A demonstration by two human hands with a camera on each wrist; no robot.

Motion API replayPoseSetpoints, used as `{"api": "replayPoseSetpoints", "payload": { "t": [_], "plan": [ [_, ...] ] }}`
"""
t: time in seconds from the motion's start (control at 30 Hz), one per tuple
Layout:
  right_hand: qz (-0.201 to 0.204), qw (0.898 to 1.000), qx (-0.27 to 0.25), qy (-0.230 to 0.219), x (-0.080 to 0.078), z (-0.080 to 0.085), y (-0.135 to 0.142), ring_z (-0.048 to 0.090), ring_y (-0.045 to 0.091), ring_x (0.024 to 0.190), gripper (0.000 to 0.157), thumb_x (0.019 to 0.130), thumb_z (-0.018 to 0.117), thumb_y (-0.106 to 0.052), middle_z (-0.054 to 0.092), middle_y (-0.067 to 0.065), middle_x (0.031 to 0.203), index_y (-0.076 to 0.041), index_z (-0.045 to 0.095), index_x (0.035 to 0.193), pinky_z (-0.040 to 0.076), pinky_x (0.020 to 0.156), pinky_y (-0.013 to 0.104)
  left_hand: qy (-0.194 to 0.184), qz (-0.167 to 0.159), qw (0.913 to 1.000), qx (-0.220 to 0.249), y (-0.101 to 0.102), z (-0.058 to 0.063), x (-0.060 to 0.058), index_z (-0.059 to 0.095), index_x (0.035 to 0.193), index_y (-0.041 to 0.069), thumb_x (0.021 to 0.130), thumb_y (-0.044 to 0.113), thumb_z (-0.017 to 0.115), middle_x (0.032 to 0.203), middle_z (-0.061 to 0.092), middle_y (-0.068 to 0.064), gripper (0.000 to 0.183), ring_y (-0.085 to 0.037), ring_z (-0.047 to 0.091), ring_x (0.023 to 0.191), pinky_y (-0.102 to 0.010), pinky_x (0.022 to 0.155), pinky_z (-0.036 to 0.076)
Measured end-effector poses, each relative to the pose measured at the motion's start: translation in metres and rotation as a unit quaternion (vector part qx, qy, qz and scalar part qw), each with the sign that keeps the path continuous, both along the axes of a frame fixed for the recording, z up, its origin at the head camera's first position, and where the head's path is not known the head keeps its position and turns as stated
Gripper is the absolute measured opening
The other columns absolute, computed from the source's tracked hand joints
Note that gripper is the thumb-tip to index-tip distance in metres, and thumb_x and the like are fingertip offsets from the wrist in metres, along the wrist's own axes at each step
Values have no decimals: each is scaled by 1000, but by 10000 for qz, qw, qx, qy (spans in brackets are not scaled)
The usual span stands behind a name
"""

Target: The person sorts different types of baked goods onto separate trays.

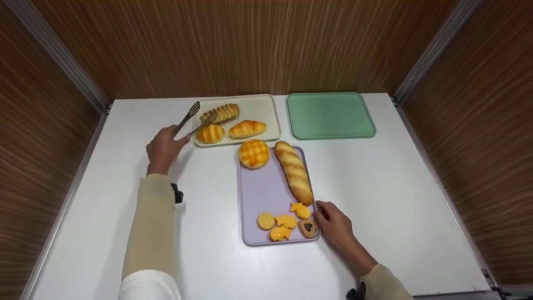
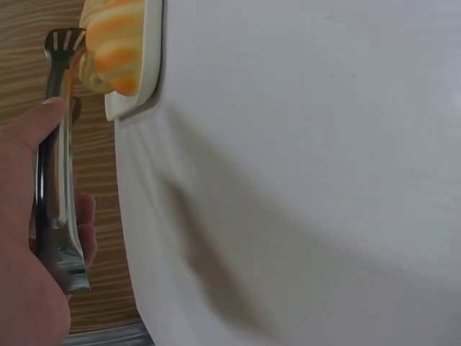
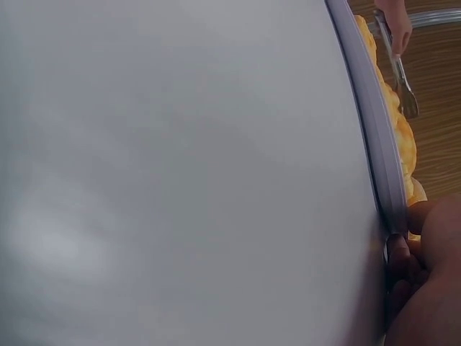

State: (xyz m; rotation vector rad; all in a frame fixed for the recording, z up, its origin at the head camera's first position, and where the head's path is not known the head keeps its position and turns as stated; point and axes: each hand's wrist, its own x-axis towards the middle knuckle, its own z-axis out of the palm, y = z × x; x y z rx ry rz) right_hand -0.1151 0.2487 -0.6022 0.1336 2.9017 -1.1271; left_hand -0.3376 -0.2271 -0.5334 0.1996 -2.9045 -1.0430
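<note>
Left hand holds tongs near the roll and bun on the cream tray, tips apart, presumably to suit their girth. Right hand pinches the purple tray by its rim, likely steadying it.

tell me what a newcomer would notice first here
Likely the long loaf, slanting along the right side of the lilac tray at the middle of the white table. Next, the metal tongs in the person's left grip, spread at the left end of the cream tray. The bare green tray stands out too, at the back right.
</note>
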Motion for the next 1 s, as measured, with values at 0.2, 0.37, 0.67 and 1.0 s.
{"api": "replayPoseSetpoints", "payload": {
  "t": [0.2, 0.37, 0.67, 1.0],
  "plan": [
    [7, 10000, -10, -2, 0, -1, -1, 56, 18, 95, 38, 99, 64, -25, 66, 3, 108, -9, 63, 133, 49, 90, 42, 9, 191, 9996, -191, 2, 2, -1, 53, 145, 7, 94, 38, 69, 144, 57, -16, 61, -38, 52, 133, -62, 105, 31],
    [-15, 10000, -58, -61, 0, 0, -2, 55, 18, 93, 38, 99, 64, -27, 64, 3, 105, -10, 63, 134, 49, 88, 40, 48, 319, 9991, -272, 6, 5, -6, 49, 147, 5, 96, 37, 68, 145, 54, -18, 64, -38, 50, 135, -61, 106, 32],
    [8, 10000, -49, -15, 0, 1, 0, 56, 19, 94, 39, 99, 65, -25, 65, 3, 108, -9, 62, 134, 49, 89, 41, 160, 304, 9993, -175, 4, 1, -3, 52, 145, 6, 94, 41, 69, 142, 57, -18, 63, -38, 53, 132, -62, 104, 34],
    [-16, 10000, -8, -9, -1, -1, 1, 57, 19, 97, 39, 99, 64, -25, 66, 4, 111, -9, 62, 135, 49, 92, 43, -37, 68, 9999, 108, 0, -1, 2, 53, 145, 9, 92, 48, 70, 144, 57, -15, 68, -36, 50, 136, -63, 107, 28]
  ]
}}
